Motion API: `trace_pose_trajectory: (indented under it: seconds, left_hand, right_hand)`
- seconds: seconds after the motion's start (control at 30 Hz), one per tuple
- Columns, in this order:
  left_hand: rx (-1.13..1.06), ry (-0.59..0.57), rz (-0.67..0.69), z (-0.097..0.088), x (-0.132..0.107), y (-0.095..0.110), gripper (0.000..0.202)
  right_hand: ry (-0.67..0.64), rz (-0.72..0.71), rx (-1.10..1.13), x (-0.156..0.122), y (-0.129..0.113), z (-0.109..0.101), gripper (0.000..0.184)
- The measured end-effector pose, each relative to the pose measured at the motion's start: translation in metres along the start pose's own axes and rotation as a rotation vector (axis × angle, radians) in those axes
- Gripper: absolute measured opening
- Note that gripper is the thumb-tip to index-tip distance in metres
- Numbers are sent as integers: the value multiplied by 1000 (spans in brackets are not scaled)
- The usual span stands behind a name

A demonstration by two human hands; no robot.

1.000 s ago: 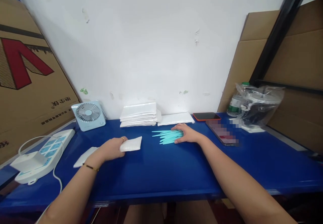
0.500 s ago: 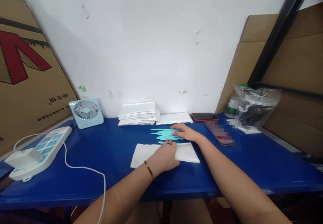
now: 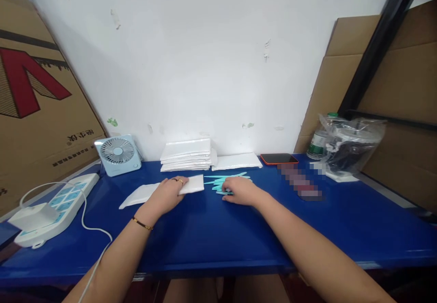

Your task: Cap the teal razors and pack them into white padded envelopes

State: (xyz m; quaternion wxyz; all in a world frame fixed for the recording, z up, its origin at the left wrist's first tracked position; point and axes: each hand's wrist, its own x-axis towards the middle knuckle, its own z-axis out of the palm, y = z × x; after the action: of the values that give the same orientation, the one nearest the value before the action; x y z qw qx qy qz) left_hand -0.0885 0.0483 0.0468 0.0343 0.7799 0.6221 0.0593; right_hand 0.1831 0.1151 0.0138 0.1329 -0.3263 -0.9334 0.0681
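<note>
My left hand (image 3: 169,193), wearing rings and a bracelet, is closed on a flat white padded envelope (image 3: 194,184) whose two ends stick out on either side. It is left of the middle of the blue table. My right hand (image 3: 241,190) rests over a loose pile of thin teal pointed sticks (image 3: 227,176), its fingers curled down onto them. The palm hides part of the pile, and the fingertips are partly covered. Behind the hands, against the wall, are a stack of white padded envelopes (image 3: 186,154) and a single envelope (image 3: 237,161) lying beside it.
A small blue fan (image 3: 118,154) and a power strip (image 3: 68,200) with a plugged white charger (image 3: 34,219) and cable are at left. At right are a red-edged phone (image 3: 279,158), a blurred-out object (image 3: 300,182), a bottle (image 3: 317,143) and a plastic-wrapped item (image 3: 351,146). Cardboard stands at both sides.
My left hand has carried the white envelope leftward, away from the table's front middle. My right hand has shifted slightly left and nearer, with its fingers more curled over the teal sticks.
</note>
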Motion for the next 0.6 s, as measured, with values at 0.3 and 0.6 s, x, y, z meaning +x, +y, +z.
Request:
trace_pose_trajectory:
  seconds: [0.3, 0.6]
  left_hand:
    - [-548, 85, 169, 13, 27, 46, 51]
    - [-811, -66, 232, 31, 87, 102, 38]
  right_hand:
    - [233, 298, 360, 3, 2, -10, 4]
    - [500, 311, 1363, 3, 27, -20, 34]
